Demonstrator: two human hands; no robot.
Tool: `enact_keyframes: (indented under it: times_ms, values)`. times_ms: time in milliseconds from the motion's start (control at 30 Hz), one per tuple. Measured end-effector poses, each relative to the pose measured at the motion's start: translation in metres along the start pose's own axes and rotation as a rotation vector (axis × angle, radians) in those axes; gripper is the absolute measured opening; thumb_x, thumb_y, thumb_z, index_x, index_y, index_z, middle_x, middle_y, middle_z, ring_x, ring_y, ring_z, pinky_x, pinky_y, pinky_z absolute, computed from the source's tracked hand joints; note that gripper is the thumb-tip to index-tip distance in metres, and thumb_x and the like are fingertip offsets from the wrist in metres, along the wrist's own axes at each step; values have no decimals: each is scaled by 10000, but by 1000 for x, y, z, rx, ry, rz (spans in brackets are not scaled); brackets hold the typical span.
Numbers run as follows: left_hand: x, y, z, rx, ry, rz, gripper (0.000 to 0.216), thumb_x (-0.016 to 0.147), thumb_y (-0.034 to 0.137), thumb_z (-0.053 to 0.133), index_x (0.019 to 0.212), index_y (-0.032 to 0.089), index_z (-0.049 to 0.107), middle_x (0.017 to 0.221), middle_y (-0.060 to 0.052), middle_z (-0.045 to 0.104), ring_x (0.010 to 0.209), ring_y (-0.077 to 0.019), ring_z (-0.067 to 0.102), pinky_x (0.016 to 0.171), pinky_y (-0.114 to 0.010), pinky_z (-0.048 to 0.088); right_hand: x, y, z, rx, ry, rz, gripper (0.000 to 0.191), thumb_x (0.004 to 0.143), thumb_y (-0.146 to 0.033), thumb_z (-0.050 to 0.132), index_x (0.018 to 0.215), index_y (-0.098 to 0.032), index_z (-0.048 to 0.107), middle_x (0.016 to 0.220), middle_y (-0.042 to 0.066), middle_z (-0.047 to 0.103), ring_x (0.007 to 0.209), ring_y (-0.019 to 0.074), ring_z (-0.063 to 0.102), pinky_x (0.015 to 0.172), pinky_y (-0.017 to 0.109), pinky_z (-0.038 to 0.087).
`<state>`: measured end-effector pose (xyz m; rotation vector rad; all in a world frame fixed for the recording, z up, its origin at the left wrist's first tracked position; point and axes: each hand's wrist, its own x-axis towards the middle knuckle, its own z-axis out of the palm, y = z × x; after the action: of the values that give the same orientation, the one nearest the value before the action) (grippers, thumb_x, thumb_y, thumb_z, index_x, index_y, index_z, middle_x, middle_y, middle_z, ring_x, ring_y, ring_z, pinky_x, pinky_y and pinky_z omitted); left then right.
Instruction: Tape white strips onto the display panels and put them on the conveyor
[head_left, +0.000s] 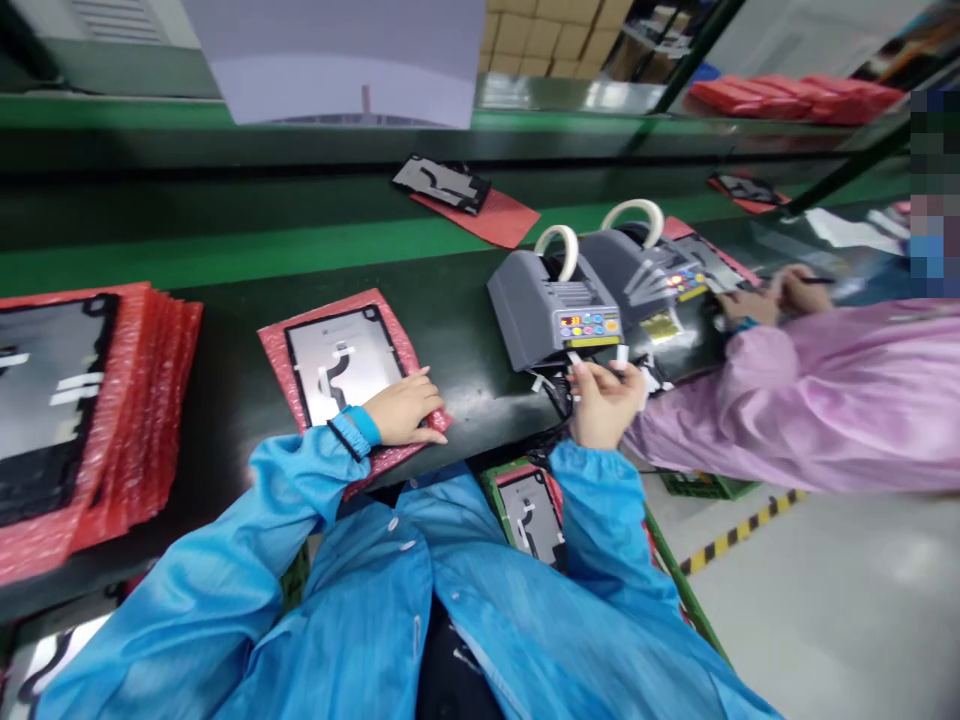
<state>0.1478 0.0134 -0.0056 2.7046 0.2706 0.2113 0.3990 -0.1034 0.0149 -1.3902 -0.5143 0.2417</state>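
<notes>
My left hand (409, 408) lies flat, fingers stretched out, across the right edge of a flat grey panel with a black border (345, 355). Under that panel is a red bubble-wrap sheet (274, 345), which the fingertips also touch. At the front of a grey tape dispenser (529, 310) is my right hand (606, 400), its fingers closed in a pinch. Short white tape pieces (622, 356) stick up at its fingertips. A cream tape roll (568, 250) sits on top of the dispenser, whose display is lit.
At the left rises a stack of panels with red bubble wrap (161, 400). A second tape dispenser (637, 255) stands beside the first. Another panel (442, 182) lies farther back. On the right, a co-worker's hands (772, 295) are at work. Below the bench is a green crate (510, 510).
</notes>
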Motion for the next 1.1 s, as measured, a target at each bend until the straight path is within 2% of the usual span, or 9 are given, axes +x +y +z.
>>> enact_keyframes:
  times_ms: [33,100,200,267,367,567,833,1000,1100]
  values:
    - [-2,0,-4,-70,52,-20,490,851,589,547,1049,153,651,973,-121,655,972,-239,591,1051,-460,394,-6,-6,4,-12,-74,-22,552,593,-353,785,910,-257,344,675,-79,633,554,97,587,492,197,415]
    - [-8,-2,-16,-199,247,-123,497,895,581,473,1083,150,633,1053,-131,651,1018,-233,582,987,-409,435,-19,-17,18,-35,-306,-27,540,623,-325,786,943,-261,356,687,-75,641,578,104,597,527,213,440]
    - [-18,-6,-40,-270,506,-310,473,933,560,406,1004,157,644,991,-92,669,967,-211,589,937,-381,436,-36,-26,53,-75,-710,19,496,676,-342,763,975,-258,376,710,-58,646,595,112,598,542,231,446]
    - [-24,-8,-52,-275,524,-347,437,911,561,460,919,169,653,895,-57,675,910,-199,586,918,-369,425,-43,-27,79,-102,-920,-2,465,711,-363,739,984,-253,378,731,-49,644,627,120,609,570,247,462]
    - [-31,-9,-57,-274,478,-364,354,888,508,531,809,180,638,813,-35,668,879,-195,566,876,-350,415,-47,-21,110,-152,-1114,-94,433,764,-372,696,1020,-249,369,769,-37,644,664,129,620,616,273,485]
    - [-35,-19,-47,-328,425,-402,225,875,359,573,738,182,595,755,-19,644,819,-180,544,852,-345,405,-47,-13,129,-208,-1241,-148,405,814,-386,644,1059,-250,352,777,-24,642,691,149,635,630,294,495]
    - [-37,-23,-44,-436,495,-523,178,840,263,579,683,180,558,741,-9,628,792,-162,552,850,-336,423,-36,-1,131,-204,-1127,90,474,758,-445,687,1032,-253,350,861,11,684,746,166,660,622,290,503]
    - [-36,-22,-43,-466,504,-543,170,829,254,590,678,179,567,705,-1,617,768,-156,549,843,-331,422,-40,3,139,-139,-1189,182,510,703,-418,733,983,-252,341,744,-39,636,658,134,610,604,267,466]
    - [-34,-20,-41,-447,499,-615,164,820,254,606,679,177,575,698,-2,616,759,-159,547,830,-330,424,-43,6,143,-134,-1178,206,489,703,-373,723,964,-252,328,712,-58,613,593,111,570,575,254,438]
